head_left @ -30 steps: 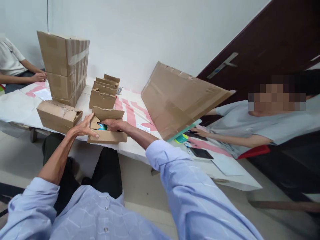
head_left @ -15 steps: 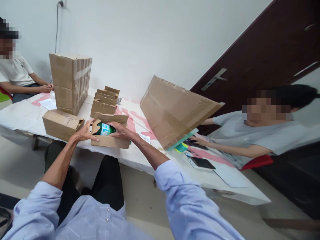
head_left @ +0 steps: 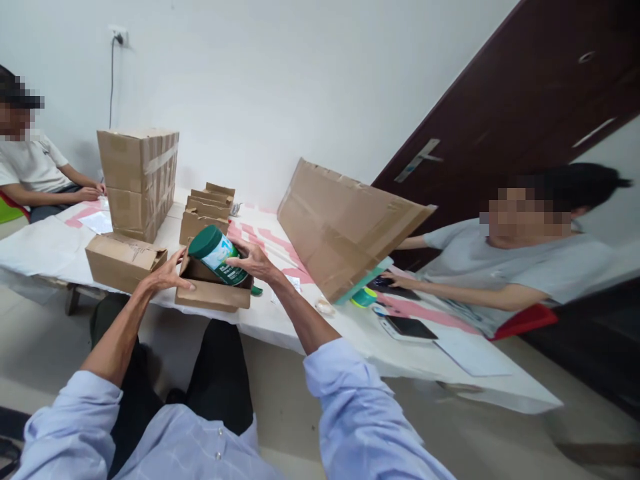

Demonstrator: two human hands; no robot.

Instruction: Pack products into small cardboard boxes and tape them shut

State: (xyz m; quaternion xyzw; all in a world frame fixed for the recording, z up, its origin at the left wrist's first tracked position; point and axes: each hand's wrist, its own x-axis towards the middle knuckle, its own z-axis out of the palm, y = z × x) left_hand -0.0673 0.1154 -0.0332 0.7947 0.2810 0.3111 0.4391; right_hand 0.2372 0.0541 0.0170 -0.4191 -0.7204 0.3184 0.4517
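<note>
Right hand (head_left: 256,260) curled round green jar (head_left: 216,256), which sits tilted at the open carton's (head_left: 213,295) mouth; left hand (head_left: 167,272) clasps the carton's left end, thumb over front wall.

Smooth plastic jar (head_left: 219,256), plain matt cardboard box (head_left: 213,297).

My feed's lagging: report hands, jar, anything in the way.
Right hand gripping green jar, tilted at mouth of open box. Left hand holding open box's left end. Close by: second box beside left hand.
</note>
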